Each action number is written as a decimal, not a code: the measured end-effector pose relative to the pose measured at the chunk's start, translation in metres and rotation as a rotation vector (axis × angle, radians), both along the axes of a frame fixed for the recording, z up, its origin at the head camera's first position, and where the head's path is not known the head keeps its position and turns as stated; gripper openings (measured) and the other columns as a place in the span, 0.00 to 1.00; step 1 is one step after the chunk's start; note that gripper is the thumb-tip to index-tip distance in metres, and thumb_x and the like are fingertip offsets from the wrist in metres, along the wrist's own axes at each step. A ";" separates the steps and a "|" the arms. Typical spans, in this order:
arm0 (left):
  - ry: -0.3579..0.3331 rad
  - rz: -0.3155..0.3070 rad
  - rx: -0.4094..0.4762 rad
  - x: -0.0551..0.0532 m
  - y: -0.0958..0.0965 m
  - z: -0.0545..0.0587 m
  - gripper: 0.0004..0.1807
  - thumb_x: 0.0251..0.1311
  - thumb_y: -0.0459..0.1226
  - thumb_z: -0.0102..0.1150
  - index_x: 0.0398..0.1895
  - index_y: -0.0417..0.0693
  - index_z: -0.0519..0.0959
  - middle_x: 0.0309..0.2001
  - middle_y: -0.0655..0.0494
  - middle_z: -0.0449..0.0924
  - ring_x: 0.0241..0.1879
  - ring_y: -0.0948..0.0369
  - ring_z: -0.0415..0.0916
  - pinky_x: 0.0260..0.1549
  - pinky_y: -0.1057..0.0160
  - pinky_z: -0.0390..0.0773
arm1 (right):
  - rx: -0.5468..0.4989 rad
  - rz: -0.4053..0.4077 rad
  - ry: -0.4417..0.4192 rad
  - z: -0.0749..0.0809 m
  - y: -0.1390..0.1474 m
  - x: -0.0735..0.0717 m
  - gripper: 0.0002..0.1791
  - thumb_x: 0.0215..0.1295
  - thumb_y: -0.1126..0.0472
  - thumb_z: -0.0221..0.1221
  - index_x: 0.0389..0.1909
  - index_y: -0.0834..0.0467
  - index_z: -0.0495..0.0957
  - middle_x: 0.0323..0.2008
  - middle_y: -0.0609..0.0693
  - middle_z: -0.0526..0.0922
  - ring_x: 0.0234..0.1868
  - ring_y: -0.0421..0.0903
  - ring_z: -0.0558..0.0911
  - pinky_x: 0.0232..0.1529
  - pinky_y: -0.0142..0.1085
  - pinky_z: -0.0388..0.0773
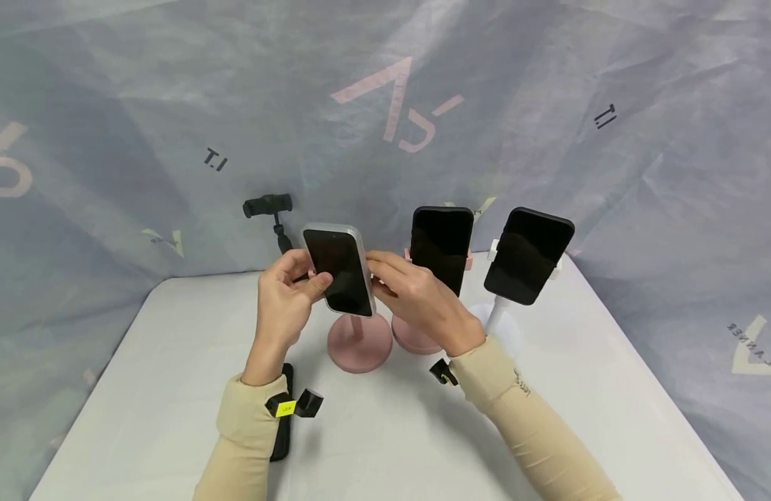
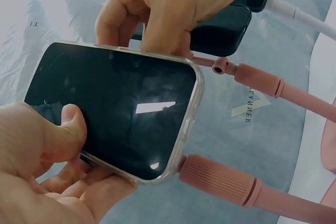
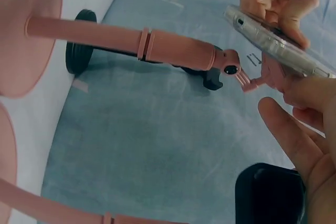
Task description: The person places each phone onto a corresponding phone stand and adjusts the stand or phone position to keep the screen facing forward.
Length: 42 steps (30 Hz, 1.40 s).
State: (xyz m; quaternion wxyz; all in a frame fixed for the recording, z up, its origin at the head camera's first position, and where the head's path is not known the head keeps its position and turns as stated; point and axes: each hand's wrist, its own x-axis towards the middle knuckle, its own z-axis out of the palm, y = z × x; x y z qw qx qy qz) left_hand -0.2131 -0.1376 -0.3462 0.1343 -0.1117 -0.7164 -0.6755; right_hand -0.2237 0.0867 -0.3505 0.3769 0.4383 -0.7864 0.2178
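A phone in a clear case (image 1: 340, 271) is at the head of a pink phone stand (image 1: 360, 346), its dark screen facing me. My left hand (image 1: 284, 296) grips its left edge, thumb on the screen and fingers behind. At the phone's right edge is my right hand (image 1: 423, 299). In the right wrist view, its fingers hold the pink clamp (image 3: 273, 72) behind the phone, with one finger (image 3: 286, 129) extended below. The case and part of the clamp hide where some fingertips touch.
A second pink stand holds a black phone (image 1: 442, 240) just right of my hands. Farther right, a white stand (image 1: 498, 314) bears another black phone (image 1: 528, 256). A black stand (image 1: 268, 205) rises behind my left hand. Another black phone (image 1: 282, 442) lies partly under my left forearm.
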 end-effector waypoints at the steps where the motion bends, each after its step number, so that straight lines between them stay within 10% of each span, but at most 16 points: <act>1: 0.000 -0.007 -0.002 -0.001 0.000 0.000 0.14 0.60 0.21 0.66 0.49 0.32 0.80 0.32 0.58 0.77 0.30 0.65 0.84 0.40 0.63 0.87 | 0.011 -0.008 0.015 0.001 0.001 0.000 0.14 0.66 0.72 0.64 0.52 0.63 0.83 0.52 0.53 0.85 0.50 0.43 0.86 0.51 0.26 0.82; 18: -0.008 0.004 -0.071 -0.003 0.005 0.002 0.11 0.61 0.25 0.68 0.46 0.34 0.80 0.30 0.60 0.75 0.24 0.70 0.78 0.33 0.70 0.84 | 0.120 -0.067 0.142 0.014 0.018 0.008 0.13 0.59 0.71 0.65 0.46 0.63 0.83 0.46 0.53 0.86 0.46 0.43 0.85 0.49 0.30 0.83; 30: 0.036 0.048 -0.053 0.001 0.008 0.000 0.11 0.60 0.23 0.69 0.44 0.33 0.79 0.30 0.59 0.74 0.24 0.69 0.77 0.33 0.71 0.83 | 0.081 -0.090 0.055 0.010 0.017 0.015 0.17 0.64 0.70 0.68 0.53 0.64 0.81 0.48 0.54 0.86 0.45 0.43 0.88 0.45 0.27 0.84; 42: 0.066 0.102 -0.011 0.002 0.009 -0.003 0.14 0.57 0.21 0.70 0.47 0.30 0.82 0.36 0.59 0.85 0.29 0.68 0.82 0.34 0.72 0.83 | -0.346 -0.050 -0.548 -0.006 -0.008 0.031 0.26 0.75 0.60 0.60 0.67 0.71 0.73 0.47 0.59 0.89 0.36 0.45 0.90 0.34 0.32 0.83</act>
